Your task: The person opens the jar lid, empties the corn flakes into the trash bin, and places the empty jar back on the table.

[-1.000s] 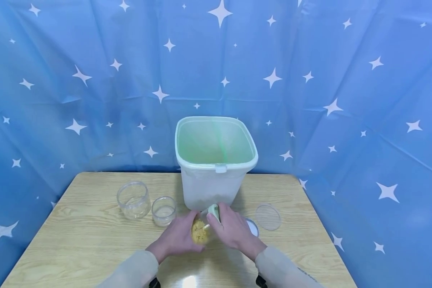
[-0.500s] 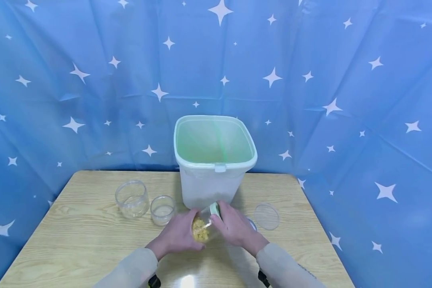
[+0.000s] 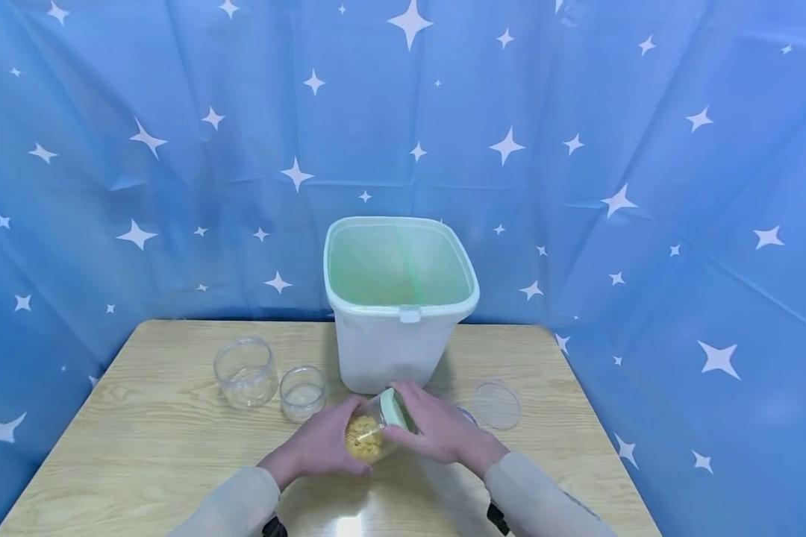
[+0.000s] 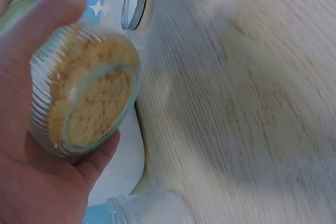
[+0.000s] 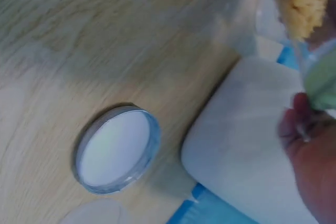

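Note:
A ribbed clear jar (image 3: pixel 365 438) with small yellow pieces in it, too unclear to name, lies tilted above the table's middle. My left hand (image 3: pixel 322 441) grips its body; in the left wrist view the jar's base (image 4: pixel 100 106) faces the camera, with the thumb and fingers round its sides. At the jar's upper right end is a pale green lid (image 3: pixel 391 409). My right hand (image 3: pixel 439 429) holds that lid, fingers over its far edge and thumb at the near side. In the right wrist view the lid (image 5: pixel 321 83) is partly cut off by the frame.
Behind the hands stands a white topless bin (image 3: pixel 392 350). Two clear containers, a larger one (image 3: pixel 245 373) and a smaller one (image 3: pixel 303 394), are on the left. A clear disc (image 3: pixel 497 405) and a silver-rimmed lid (image 5: pixel 115 150) lie on the wooden table to the right.
Both hands have shifted slightly left with the jar and its lid. More of the green lid now shows, and the yellow pieces inside have shifted.

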Demonstrator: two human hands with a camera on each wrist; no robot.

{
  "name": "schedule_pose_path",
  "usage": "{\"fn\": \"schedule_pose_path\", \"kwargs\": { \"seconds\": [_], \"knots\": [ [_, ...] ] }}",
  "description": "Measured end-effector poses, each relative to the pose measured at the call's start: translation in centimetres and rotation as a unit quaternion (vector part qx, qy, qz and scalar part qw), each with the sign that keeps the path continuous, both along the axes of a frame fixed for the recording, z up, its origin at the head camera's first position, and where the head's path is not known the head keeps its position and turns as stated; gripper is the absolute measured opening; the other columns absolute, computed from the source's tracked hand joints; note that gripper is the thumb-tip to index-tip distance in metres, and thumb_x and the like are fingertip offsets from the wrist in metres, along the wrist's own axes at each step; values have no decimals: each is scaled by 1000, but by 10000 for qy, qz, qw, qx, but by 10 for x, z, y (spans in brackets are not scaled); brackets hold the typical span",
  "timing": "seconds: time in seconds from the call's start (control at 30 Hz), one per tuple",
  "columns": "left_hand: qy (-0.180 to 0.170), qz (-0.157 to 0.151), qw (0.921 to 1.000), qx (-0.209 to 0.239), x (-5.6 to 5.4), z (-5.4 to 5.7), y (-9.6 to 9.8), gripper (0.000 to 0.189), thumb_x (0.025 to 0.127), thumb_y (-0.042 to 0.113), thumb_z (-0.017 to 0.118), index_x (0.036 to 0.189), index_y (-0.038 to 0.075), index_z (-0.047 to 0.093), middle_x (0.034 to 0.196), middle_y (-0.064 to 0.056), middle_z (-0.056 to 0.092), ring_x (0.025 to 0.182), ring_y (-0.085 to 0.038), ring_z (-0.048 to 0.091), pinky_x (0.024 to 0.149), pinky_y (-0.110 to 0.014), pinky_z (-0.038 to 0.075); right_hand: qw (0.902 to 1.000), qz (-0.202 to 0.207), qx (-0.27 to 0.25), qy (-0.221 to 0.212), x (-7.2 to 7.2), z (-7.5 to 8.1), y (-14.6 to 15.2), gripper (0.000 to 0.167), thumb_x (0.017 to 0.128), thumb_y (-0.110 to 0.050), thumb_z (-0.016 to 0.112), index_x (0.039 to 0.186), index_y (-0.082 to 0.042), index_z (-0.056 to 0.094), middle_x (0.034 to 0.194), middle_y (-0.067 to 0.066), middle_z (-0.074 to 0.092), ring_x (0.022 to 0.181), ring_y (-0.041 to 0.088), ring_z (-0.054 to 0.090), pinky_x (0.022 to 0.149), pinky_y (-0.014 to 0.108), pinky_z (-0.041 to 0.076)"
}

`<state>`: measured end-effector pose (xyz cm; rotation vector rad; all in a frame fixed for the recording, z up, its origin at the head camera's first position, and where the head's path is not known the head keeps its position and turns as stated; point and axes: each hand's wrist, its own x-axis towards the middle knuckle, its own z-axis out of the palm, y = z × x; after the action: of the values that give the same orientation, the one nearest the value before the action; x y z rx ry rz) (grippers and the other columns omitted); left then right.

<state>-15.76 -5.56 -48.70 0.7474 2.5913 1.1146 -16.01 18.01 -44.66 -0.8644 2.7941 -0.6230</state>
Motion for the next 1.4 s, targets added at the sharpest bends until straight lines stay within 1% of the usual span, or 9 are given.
{"fn": "schedule_pose_path", "kwargs": {
  "seconds": [0.1,0.27,0.5,0.63,0.77,0.9,1.0,1.2,1.4],
  "knots": [
    [45,64,10000,36,1,-2,-2,86,55,38,90,128,14,50,101,7,61,83,-6,56,69,-23,49,9986,-98,-210,-480,0,5,1,64,93,-60,48,142,-19,41,121,-1,58,101,14,59,79,31,52],
    [128,212,9997,43,2,-1,-2,88,54,35,90,129,13,50,104,6,61,86,-8,57,70,-24,49,9890,-309,-705,-1263,-3,12,1,51,89,-60,57,122,-22,54,91,-7,62,79,8,58,66,24,50],
    [211,379,9991,28,3,0,0,94,51,36,91,131,10,49,108,1,62,90,-11,58,75,-28,50,9898,-244,-664,-1240,-4,16,4,51,86,-58,63,120,-21,54,90,-7,61,78,8,57,65,23,49],
    [352,313,9989,48,4,0,-1,91,52,37,91,130,12,51,110,4,61,94,-11,58,79,-30,51,9914,-28,-725,-1085,-5,17,5,58,82,-59,67,126,-24,52,96,-9,60,84,10,58,69,22,50],
    [523,312,9981,-87,4,0,-3,91,53,37,91,131,14,52,114,5,61,99,-12,58,83,-33,51,9928,209,-724,-934,-5,19,6,69,78,-58,71,135,-26,47,107,-10,59,94,9,59,80,28,53],
    [556,388,9974,-242,4,0,-4,93,51,43,91,132,16,54,112,8,64,94,-9,58,79,-31,50,9956,301,-529,-710,-3,20,8,84,76,-51,77,146,-23,39,130,-5,55,114,12,55,96,37,50],
    [486,439,9976,-232,4,0,-5,96,50,46,90,133,17,54,111,8,65,92,-8,58,77,-29,50,9968,334,-402,-608,-1,23,8,91,75,-41,80,151,-25,33,145,2,46,125,19,50,101,42,48],
    [470,423,9978,-199,2,-1,-7,95,49,43,91,132,14,54,112,4,66,93,-10,60,79,-30,51,9969,357,-312,-633,-1,25,5,98,73,-24,83,153,-32,27,153,3,38,135,23,43,107,49,43],
    [517,362,9977,-233,1,-2,-7,93,50,42,91,130,14,54,111,5,66,91,-10,60,78,-30,51,9945,324,-452,-892,-1,24,3,115,69,-20,86,157,-19,12,158,8,31,135,24,45,111,44,41]
  ]
}}
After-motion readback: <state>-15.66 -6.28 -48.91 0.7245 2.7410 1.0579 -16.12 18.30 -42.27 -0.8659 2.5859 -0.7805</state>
